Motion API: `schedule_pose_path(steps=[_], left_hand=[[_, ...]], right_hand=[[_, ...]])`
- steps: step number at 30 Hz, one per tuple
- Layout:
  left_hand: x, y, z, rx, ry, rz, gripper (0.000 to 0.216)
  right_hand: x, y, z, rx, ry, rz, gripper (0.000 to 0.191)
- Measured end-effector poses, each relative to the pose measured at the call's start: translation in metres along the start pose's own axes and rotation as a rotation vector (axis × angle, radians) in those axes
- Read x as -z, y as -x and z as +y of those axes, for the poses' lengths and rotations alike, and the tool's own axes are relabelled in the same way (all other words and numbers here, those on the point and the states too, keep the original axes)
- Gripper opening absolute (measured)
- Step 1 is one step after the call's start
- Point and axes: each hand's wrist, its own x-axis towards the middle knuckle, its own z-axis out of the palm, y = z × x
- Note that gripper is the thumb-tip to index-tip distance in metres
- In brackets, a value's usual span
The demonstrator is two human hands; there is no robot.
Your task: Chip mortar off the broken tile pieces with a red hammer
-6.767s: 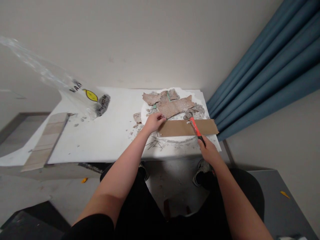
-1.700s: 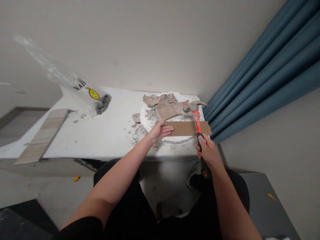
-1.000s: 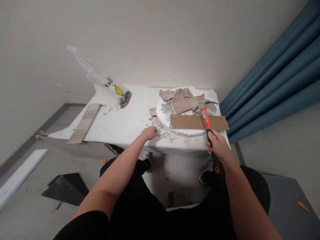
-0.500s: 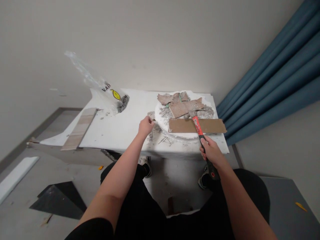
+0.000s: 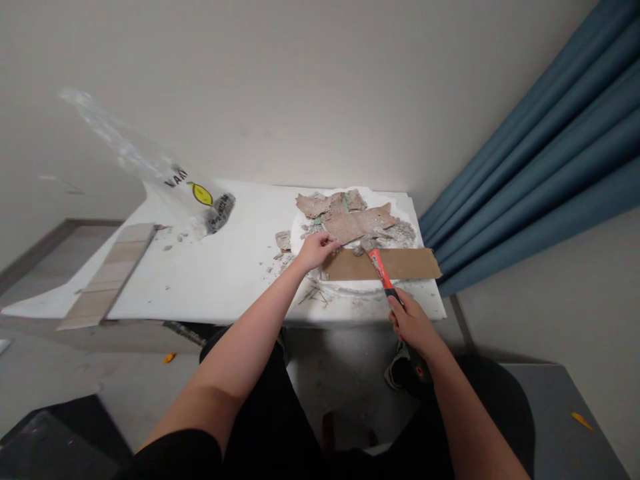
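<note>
In the head view, I take the clock from the middle of the white round slab [image 5: 350, 285], with 12 toward the wall. Half a second ago the left hand [image 5: 316, 251] was outside the slab, beside the small broken fragment [image 5: 283, 240]; now it is at 9 o'clock, by the far left corner of the brown strip [image 5: 410, 265]. Its fingertips are drawn near together, in a narrow shape; if something small is between them, I cannot tell. The right hand [image 5: 410, 321], at 5 o'clock, is closed around the handle of the claw hammer [image 5: 381, 270], whose head is now nearer to these fingers, at the strip's far edge. I judge that both hands are now busy at one place

The strip lies across the slab from 8 to 4 o'clock, and its right end reaches close to the blue curtain [image 5: 530, 167]. Broken brown boards [image 5: 355, 223] at 12 and grey rubble [image 5: 401, 233] at 3 may crowd the hammer's head. Nail-like sticks [image 5: 314, 291] are scattered at 7 to 8; between 9 and 10, well apart, leans the plastic bag [image 5: 187, 193] on the white table [image 5: 200, 287]
</note>
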Motion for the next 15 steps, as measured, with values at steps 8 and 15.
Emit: schedule_pose_path(steps=[8, 15], left_hand=[[-0.003, -0.005, -0.008, -0.05, -0.172, -0.007, 0.023], [-0.004, -0.005, -0.012, -0.059, -0.256, 0.018, 0.022]], right_hand=[[0.001, 0.001, -0.003, -0.019, -0.026, -0.006, 0.043], [0.001, 0.001, -0.002, -0.013, -0.008, -0.009, 0.032]])
